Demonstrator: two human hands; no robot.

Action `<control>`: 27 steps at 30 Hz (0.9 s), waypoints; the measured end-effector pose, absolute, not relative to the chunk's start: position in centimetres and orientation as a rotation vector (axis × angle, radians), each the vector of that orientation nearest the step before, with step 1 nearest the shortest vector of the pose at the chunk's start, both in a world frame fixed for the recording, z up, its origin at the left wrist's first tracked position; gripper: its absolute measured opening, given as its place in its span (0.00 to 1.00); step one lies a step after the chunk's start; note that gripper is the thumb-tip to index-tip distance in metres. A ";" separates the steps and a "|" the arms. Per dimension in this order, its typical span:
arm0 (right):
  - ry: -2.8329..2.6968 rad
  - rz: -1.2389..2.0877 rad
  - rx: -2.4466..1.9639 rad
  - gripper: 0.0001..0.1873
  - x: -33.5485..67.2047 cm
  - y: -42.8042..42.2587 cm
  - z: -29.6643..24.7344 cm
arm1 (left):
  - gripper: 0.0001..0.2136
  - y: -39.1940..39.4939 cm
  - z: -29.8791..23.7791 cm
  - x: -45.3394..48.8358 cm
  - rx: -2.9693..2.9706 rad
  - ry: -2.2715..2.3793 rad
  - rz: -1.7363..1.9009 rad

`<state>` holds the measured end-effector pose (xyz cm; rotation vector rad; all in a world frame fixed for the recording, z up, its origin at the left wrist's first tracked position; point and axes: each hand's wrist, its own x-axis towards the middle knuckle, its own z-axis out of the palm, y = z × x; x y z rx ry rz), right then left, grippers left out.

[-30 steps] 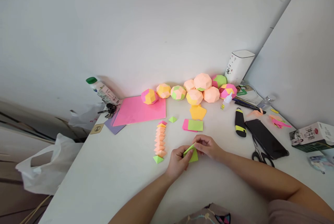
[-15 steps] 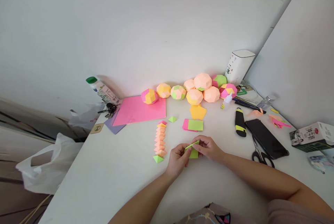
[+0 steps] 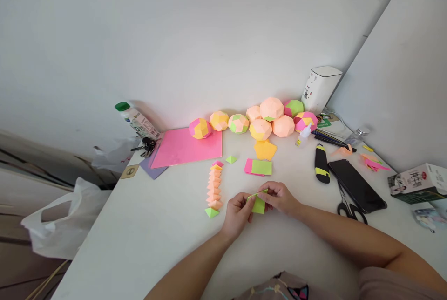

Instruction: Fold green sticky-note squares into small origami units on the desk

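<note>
Between my two hands is a green sheet of paper (image 3: pixel 259 206), creased along its upper edge. My left hand (image 3: pixel 238 210) pinches its left side, thumb on top. On the right side, my right hand (image 3: pixel 277 197) grips the upper corner between thumb and fingers. Just beyond lies a small stack of green and pink paper (image 3: pixel 261 167). To the left runs a row of folded paper pieces (image 3: pixel 214 185), mostly peach, with a green one (image 3: pixel 211 213) at the near end. One more green folded piece (image 3: pixel 231 159) sits apart.
Several faceted paper balls (image 3: pixel 260 129) line the wall. A yellow paper shape (image 3: pixel 265 150) lies before them. A pink sheet (image 3: pixel 190 148) and a bottle (image 3: pixel 139 122) are at left. At right are a glue bottle (image 3: pixel 303 135), a cutter (image 3: pixel 321 164), a phone (image 3: pixel 356 185), scissors (image 3: pixel 350 210) and a carton (image 3: pixel 417 181).
The green paper has tilted slightly between my fingers, its lower part showing at a different angle. Both hands stay almost in the same place.
</note>
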<state>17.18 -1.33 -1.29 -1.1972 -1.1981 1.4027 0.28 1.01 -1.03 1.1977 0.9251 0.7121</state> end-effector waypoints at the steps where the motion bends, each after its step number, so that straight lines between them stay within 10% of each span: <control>1: -1.199 1.402 -1.198 0.12 17.2 -1.3 -1.3 | 0.17 1.0 -1.0 0.3 1.197 0.918 0.713; 27: -1.235 1.468 -1.182 0.12 17.3 -1.3 -1.5 | 0.10 0.9 -1.2 0.5 1.112 0.838 0.790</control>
